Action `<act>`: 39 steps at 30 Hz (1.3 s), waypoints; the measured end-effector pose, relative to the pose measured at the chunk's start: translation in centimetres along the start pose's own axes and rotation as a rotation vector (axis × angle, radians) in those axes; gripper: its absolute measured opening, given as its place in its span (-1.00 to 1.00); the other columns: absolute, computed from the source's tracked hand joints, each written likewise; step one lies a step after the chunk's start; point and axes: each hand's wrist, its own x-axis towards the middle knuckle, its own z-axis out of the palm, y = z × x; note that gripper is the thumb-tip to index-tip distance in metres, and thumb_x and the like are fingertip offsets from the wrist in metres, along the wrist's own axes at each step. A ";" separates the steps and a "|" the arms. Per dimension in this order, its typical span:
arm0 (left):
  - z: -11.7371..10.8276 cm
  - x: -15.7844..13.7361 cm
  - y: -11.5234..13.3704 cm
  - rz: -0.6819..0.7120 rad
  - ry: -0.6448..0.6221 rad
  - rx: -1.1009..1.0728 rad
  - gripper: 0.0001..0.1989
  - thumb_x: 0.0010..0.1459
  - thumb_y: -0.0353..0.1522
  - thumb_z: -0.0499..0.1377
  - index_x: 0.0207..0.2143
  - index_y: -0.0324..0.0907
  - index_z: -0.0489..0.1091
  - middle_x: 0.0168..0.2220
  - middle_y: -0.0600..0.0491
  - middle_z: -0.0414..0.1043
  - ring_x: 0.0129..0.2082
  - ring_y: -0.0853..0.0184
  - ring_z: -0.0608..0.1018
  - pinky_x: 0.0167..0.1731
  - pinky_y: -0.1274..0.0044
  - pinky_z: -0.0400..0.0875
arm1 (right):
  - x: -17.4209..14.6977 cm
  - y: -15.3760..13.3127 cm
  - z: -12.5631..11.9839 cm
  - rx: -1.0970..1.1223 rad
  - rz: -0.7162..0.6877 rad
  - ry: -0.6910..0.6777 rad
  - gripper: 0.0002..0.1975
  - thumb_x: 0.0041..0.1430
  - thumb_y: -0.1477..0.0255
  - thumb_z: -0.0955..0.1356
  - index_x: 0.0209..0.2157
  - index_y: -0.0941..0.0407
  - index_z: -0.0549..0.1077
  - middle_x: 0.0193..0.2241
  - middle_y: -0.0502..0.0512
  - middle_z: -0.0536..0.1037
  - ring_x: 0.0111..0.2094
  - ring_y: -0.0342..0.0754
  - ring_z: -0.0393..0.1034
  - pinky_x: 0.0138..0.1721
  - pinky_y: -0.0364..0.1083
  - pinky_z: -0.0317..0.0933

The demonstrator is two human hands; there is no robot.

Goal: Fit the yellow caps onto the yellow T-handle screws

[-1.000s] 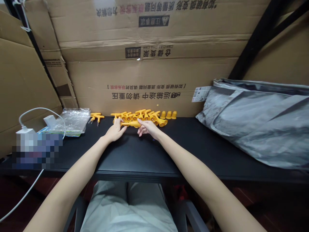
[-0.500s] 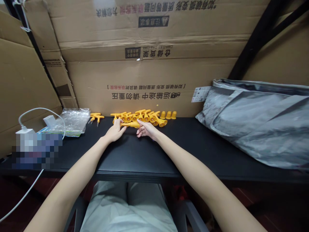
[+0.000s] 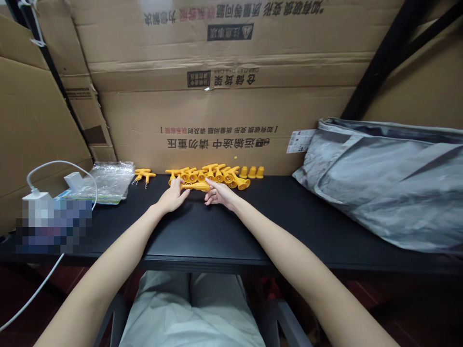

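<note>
A yellow corkscrew (image 3: 196, 186) lies sideways between my two hands, low over the back of the black table. My left hand (image 3: 171, 197) is closed around its left end, which the fingers partly hide. At the right end, my right hand (image 3: 221, 194) grips it with thumb and forefinger, the other fingers curled below. Right behind the hands sits a row of yellow corkscrews (image 3: 210, 169) with T-shaped handles and flared cups, tilted against each other. Several yellow cups (image 3: 252, 172) stand to the right of that row. Left of it lie loose T-handles (image 3: 146, 174) with metal spirals showing.
Clear plastic bags (image 3: 113, 179) lie at the left, near a white charger (image 3: 37, 207) with its cable and a blurred-out item. A large grey bag (image 3: 383, 188) takes up the table's right side. Cardboard (image 3: 224, 106) walls the back, and a dark metal brace (image 3: 379, 62) slants at right.
</note>
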 end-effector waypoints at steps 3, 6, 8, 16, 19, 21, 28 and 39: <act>0.0 0.0 0.0 -0.003 -0.002 -0.005 -0.67 0.21 -0.17 -0.03 -0.06 -0.18 0.14 -0.07 -0.09 0.21 -0.14 0.21 0.48 -0.06 0.32 0.38 | -0.1 -0.1 0.2 0.047 -0.003 0.008 -0.63 0.22 0.13 0.27 -0.46 0.15 0.30 -0.65 0.09 0.51 -0.67 -0.11 0.40 -0.51 -0.13 0.35; -0.1 0.0 0.0 0.014 0.004 -0.028 -0.63 0.21 -0.16 -0.04 -0.01 -0.17 0.11 0.00 -0.12 0.20 -0.10 0.20 0.48 -0.05 0.30 0.38 | -0.3 -0.3 0.3 0.133 -0.067 0.002 -0.76 0.25 0.25 0.28 -0.36 0.14 0.32 -0.55 0.08 0.55 -0.64 -0.13 0.42 -0.45 -0.12 0.38; -0.1 -0.1 0.2 0.037 0.021 -0.062 -0.58 0.21 -0.17 -0.03 0.05 -0.15 0.04 0.07 -0.13 0.17 -0.06 0.20 0.47 -0.03 0.30 0.37 | -0.3 -0.6 0.2 0.189 -0.154 0.018 -0.85 0.23 0.33 0.30 -0.33 0.12 0.30 -0.50 0.06 0.56 -0.63 -0.15 0.43 -0.39 -0.10 0.40; -0.2 0.0 -0.4 0.037 -0.028 -0.131 -0.48 0.15 -0.24 0.05 0.14 -0.15 0.01 0.08 -0.14 0.25 -0.26 0.31 0.50 -0.15 0.37 0.43 | 1.5 -1.4 -2.5 0.112 -0.621 0.421 -0.67 0.03 0.28 0.41 -0.29 0.03 0.17 -0.33 0.00 0.52 -0.50 -0.11 0.48 -0.29 -0.06 0.40; -0.2 0.2 -0.9 0.035 -0.069 -0.102 -0.52 0.14 -0.27 0.06 0.10 -0.19 0.12 -0.01 -0.12 0.33 -0.29 0.30 0.50 -0.19 0.39 0.42 | 2.5 -1.2 -3.0 -0.191 -0.789 0.585 -0.65 0.04 0.24 0.38 -0.22 0.04 0.20 -0.21 0.10 0.50 -0.37 -0.05 0.50 -0.24 -0.03 0.37; -0.1 0.3 -1.1 0.054 -0.078 -0.081 -0.58 0.13 -0.29 0.06 0.05 -0.21 0.20 -0.09 -0.08 0.38 -0.28 0.30 0.50 -0.20 0.41 0.41 | 2.9 -1.1 -2.8 -0.478 -0.829 0.638 -0.67 0.08 0.26 0.35 -0.15 0.05 0.24 -0.19 0.13 0.51 -0.31 0.00 0.48 -0.22 0.00 0.34; -0.2 0.5 -1.0 0.121 -0.100 -0.012 -0.77 0.11 -0.34 0.05 -0.19 -0.20 0.37 -0.30 0.01 0.44 -0.33 0.32 0.47 -0.25 0.47 0.38 | 3.8 -1.5 -0.8 -1.287 -0.728 0.677 -0.63 0.21 0.39 0.24 0.05 0.16 0.27 -0.08 0.28 0.50 -0.05 0.17 0.38 0.03 0.12 0.14; -0.7 0.5 -0.8 0.089 -0.119 0.037 -0.79 0.10 -0.36 0.03 -0.31 -0.18 0.44 -0.28 -0.01 0.45 -0.28 0.30 0.47 -0.18 0.46 0.38 | 4.8 0.2 -1.8 -1.283 -0.615 0.450 -0.45 0.21 0.34 0.26 0.23 0.03 0.14 0.25 0.24 0.17 0.26 0.22 0.00 0.18 0.44 -0.48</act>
